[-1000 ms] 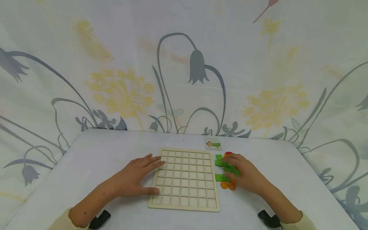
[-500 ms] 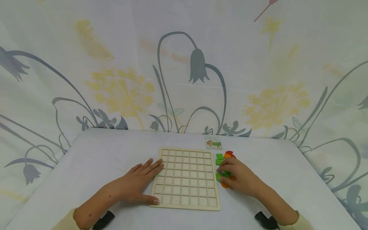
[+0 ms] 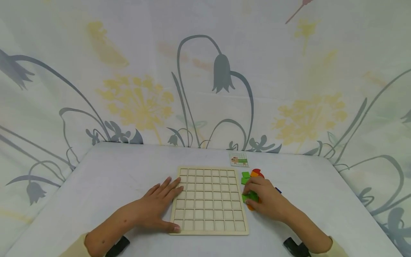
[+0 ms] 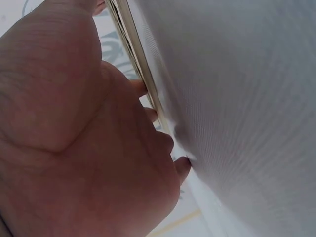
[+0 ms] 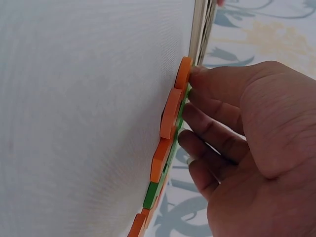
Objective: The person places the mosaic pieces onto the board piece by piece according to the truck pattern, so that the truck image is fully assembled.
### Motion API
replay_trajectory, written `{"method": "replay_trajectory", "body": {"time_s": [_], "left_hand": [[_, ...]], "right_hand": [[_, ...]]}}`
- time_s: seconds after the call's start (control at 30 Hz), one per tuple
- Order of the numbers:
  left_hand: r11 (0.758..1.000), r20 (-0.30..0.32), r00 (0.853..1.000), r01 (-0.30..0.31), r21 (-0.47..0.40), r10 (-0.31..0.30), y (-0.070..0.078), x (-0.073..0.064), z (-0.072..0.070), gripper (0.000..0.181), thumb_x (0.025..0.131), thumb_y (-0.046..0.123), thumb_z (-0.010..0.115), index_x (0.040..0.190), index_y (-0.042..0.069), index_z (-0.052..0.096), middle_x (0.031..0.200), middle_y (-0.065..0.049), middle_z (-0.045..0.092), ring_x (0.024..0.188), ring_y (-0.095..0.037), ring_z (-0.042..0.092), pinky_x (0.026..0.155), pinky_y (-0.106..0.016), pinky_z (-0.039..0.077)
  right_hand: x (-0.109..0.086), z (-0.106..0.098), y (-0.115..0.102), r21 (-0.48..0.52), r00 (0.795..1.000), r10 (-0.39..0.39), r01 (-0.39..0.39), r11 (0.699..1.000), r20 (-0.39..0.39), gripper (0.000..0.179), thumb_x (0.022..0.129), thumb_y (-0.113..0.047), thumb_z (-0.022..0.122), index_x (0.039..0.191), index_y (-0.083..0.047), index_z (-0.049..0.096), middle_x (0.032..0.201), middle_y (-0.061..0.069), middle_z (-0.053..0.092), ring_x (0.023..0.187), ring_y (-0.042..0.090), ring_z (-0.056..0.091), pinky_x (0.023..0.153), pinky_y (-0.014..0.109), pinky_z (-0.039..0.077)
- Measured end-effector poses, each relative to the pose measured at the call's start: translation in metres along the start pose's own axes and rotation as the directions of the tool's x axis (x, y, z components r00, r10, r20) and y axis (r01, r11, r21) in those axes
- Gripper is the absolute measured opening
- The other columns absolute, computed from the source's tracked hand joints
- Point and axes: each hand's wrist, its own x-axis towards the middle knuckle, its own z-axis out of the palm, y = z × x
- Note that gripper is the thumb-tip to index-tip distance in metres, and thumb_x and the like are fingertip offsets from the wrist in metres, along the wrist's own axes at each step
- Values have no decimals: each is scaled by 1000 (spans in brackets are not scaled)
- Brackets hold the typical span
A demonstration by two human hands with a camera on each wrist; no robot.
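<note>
A pale wooden grid board [image 3: 208,205] lies on the white table, its cells bare. My left hand [image 3: 153,210] rests on its left edge, fingers spread, with the thumb at the near left corner. Beside the board's right edge is a small pile of flat pieces. My right hand [image 3: 268,198] bends over this pile, its fingertips touching green tiles [image 3: 245,198]. In the right wrist view the thumb lies near an orange piece [image 5: 183,73], with the other fingers loosely bent along the green tiles. Part of the pile is hidden under this hand.
Behind the pile lies a small picture card [image 3: 239,160]. Red and orange pieces [image 3: 257,172] sit at the pile's far end. A dark blue piece [image 3: 278,190] shows past the right hand. A flower-print cloth [image 3: 199,107] hangs behind the table.
My right hand has drawn its fingers and thumb closer together over the green tiles. The left hand has settled flatter on the board's edge. The board has shifted slightly.
</note>
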Motion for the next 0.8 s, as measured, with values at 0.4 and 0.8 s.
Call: {"method": "replay_trajectory", "body": {"time_s": [0.4,0.8], "left_hand": [[1000,26,999,25,15,-25,0,0,-1,132,82,79,73,170,4,11,179,-14,2,164,-41,1,127,-66,11],[997,18,998,58,43,-59,2,1,0,137,78,85,72,170,4,12,179,-11,4,164,-41,-1,126,-69,7]], "right_hand": [[-1,1,-1,-5,1000,8,-9,1000,-6,26,87,-9,87,105,-22,73,108,-13,64,106,13,53,96,43,48],[3,-4,-8,225,995,97,-102,969,31,22,93,1,78,102,-17,69,97,-11,66,89,9,60,83,29,56]]}}
